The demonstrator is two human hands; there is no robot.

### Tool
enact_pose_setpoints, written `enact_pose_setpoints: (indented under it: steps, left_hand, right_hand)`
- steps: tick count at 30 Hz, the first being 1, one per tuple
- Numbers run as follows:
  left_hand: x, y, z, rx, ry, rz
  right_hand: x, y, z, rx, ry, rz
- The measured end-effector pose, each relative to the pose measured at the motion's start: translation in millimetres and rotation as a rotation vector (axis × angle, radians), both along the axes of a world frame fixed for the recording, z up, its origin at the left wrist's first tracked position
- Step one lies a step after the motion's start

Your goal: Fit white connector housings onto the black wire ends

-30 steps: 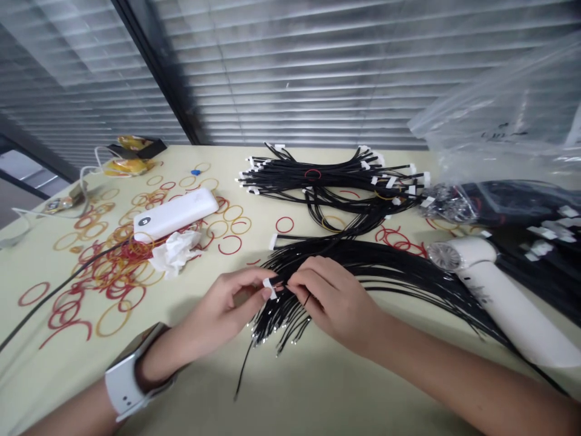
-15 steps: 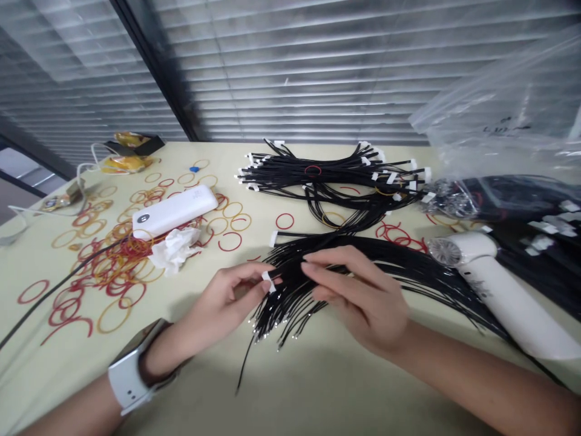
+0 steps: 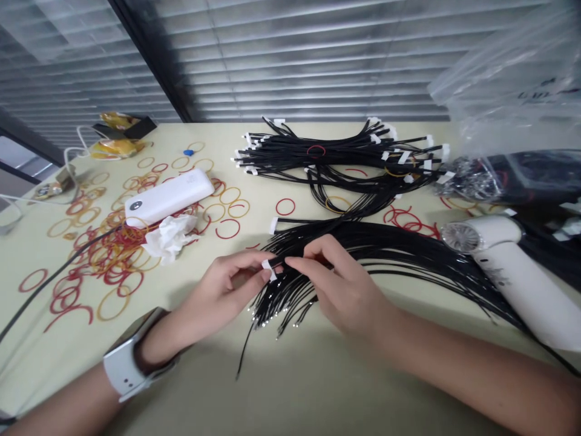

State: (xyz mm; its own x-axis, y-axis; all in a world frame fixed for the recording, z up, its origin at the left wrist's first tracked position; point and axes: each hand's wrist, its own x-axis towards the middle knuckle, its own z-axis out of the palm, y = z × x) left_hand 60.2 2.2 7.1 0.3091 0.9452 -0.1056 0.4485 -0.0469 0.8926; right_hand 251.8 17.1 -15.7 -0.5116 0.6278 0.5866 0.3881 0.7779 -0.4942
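Observation:
Thumb and index finger of my left hand (image 3: 231, 284) pinch a black cable at its white end piece (image 3: 269, 269), which could be a connector or a label. Just to the right, my right hand (image 3: 342, 284) is closed with thumb and index finger on the same cable. Under both hands lies a loose bundle of thin black cables (image 3: 408, 245), its bare shiny tips (image 3: 267, 321) fanned out toward me. Another white end piece (image 3: 273, 226) rests at the bundle's upper left. The right hand's lower fingers are curled and partly hidden.
Behind lies a second heap of black cables (image 3: 308, 151) with white ends. Red and yellow rubber bands (image 3: 109, 260), a white power bank (image 3: 170, 197) and crumpled tissue (image 3: 170, 238) are at left. A white handheld fan (image 3: 521, 284) and clear plastic bag (image 3: 512, 121) stand at right.
My right hand has moved left and its fingers have closed on the cable beside the white end piece. My left hand keeps its pinch. The whole view has shifted slightly.

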Motion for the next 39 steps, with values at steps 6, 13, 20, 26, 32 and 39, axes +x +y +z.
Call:
enact_pose_setpoints:
  steps: [6,13,20,26,32,39]
  left_hand:
    - [-1.0,-0.2,0.6,0.007,0.020,-0.019]
    - [-1.1,0.8,-0.3,-0.019,-0.010,-0.017]
    - [-0.6,0.4,-1.6,-0.029,0.006,0.003]
    - [-0.5,0.8,-0.5,-0.035,-0.008,-0.008]
    - [0.4,1.0,0.5,-0.061,-0.042,-0.001]
    - [0.0,1.2,0.9,-0.075,-0.075,0.001]
  right_hand:
    - [0.3,-0.3,-3.8,0.037,-0.042,-0.059]
    - [-1.4,-1.0,-4.7,0.035,0.010,-0.074]
    - [-3.0,-0.5,-5.4,-0.045,-0.005,-0.110]
    - [-2.6,-1.3,-4.1,-0.053,-0.047,-0.131]
    - [-2.3,-1.2,-5.4,-0.085,-0.059,-0.095]
    - [-1.4,0.4,-5.8,-0.087,-0.052,-0.055]
